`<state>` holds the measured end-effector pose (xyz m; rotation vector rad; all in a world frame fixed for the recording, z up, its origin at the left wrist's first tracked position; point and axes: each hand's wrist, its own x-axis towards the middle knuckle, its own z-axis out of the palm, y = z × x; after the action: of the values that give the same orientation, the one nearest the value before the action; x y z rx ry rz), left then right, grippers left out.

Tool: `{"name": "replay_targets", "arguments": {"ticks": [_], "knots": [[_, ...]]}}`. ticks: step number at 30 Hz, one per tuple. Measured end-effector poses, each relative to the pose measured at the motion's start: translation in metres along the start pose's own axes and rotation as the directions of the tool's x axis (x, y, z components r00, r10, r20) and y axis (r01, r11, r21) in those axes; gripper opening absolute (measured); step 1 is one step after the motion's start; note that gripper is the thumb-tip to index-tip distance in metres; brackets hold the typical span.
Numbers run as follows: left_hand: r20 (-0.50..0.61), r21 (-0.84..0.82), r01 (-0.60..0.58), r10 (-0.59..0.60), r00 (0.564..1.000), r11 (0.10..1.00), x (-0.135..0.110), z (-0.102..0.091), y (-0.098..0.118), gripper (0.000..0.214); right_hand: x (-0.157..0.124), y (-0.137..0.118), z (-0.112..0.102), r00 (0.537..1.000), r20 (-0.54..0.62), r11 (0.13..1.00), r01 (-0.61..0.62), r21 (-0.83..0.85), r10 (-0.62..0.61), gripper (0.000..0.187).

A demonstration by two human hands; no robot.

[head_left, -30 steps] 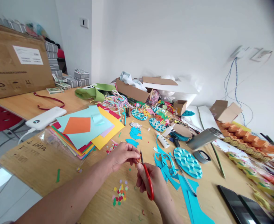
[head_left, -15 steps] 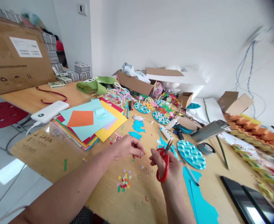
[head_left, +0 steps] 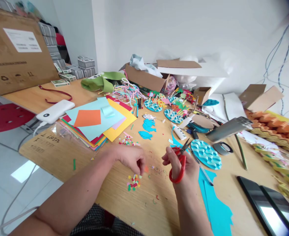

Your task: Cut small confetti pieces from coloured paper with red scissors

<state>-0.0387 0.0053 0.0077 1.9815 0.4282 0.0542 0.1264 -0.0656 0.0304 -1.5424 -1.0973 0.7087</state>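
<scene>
My right hand (head_left: pixel 183 165) grips red-handled scissors (head_left: pixel 178 163), blades apart and pointing up to the right, above the wooden table (head_left: pixel 144 209). My left hand (head_left: pixel 131 159) hangs fingers-down over a small heap of coloured paper dots (head_left: pixel 134 182), fingertips pinched close together just above it. A tiny orange scrap (head_left: pixel 146 169) lies beside those fingertips. Whether the fingers hold anything is too small to see.
A stack of coloured paper sheets (head_left: pixel 97 123) lies to the left, with a white power bank (head_left: pixel 55 110) beside it. Blue wavy paper discs (head_left: pixel 205 154), blue offcuts (head_left: pixel 215 209), a glue bottle (head_left: pixel 179 132), tape roll (head_left: pixel 223 148), metal flask (head_left: pixel 229 128), cardboard boxes (head_left: pixel 144 78) and tablets (head_left: pixel 269 206) crowd the right.
The hands have parted. My left hand dropped from the scissors' tip down to the dot heap. My right hand swung the scissors away to the right and opened the blades.
</scene>
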Motion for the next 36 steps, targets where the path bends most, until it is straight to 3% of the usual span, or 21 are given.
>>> {"name": "replay_targets", "arguments": {"ticks": [5, 9, 12, 16, 20, 28, 33, 36], "knots": [[-0.031, -0.105, -0.019, 0.016, 0.999, 0.994, -0.001, -0.001, -0.002, 0.022, -0.001, -0.002, 0.001, 1.0, -0.01, 1.0, -0.008, -0.012, 0.008, 0.031], [-0.231, -0.336, -0.087, 0.007, 0.973, 0.938, 0.002, -0.003, -0.002, 0.016, 0.001, 0.001, -0.001, 0.999, 0.011, 1.0, 0.032, 0.001, -0.032, 0.027], [-0.366, -0.566, -0.181, -0.049, 0.929, 0.804, 0.005, -0.003, 0.0, 0.022, 0.003, 0.005, -0.002, 0.995, 0.031, 0.996, 0.09, -0.015, -0.09, 0.024], [-0.458, -0.732, -0.325, -0.081, 0.885, 0.598, 0.009, 0.0, 0.0, 0.024, 0.004, 0.009, 0.001, 0.977, 0.166, 0.991, 0.134, 0.031, -0.137, 0.023], [-0.479, -0.793, -0.383, -0.097, 0.872, 0.474, 0.014, 0.005, 0.0, 0.027, 0.004, 0.011, 0.005, 0.961, 0.231, 0.988, 0.14, 0.058, -0.15, 0.023], [-0.47, -0.849, -0.424, -0.085, 0.878, 0.315, 0.015, 0.009, 0.007, 0.031, 0.009, 0.02, 0.003, 0.95, 0.15, 0.961, 0.274, 0.03, -0.275, 0.023], [-0.45, -0.877, -0.427, -0.066, 0.89, 0.22, 0.017, 0.011, 0.007, 0.033, 0.007, 0.016, 0.004, 0.965, 0.207, 0.984, 0.144, 0.105, -0.164, 0.022], [-0.467, -0.87, -0.435, -0.103, 0.879, 0.231, 0.019, 0.012, 0.005, 0.035, 0.005, 0.016, 0.004, 0.965, 0.24, 0.984, 0.067, 0.163, -0.105, 0.025]]}}
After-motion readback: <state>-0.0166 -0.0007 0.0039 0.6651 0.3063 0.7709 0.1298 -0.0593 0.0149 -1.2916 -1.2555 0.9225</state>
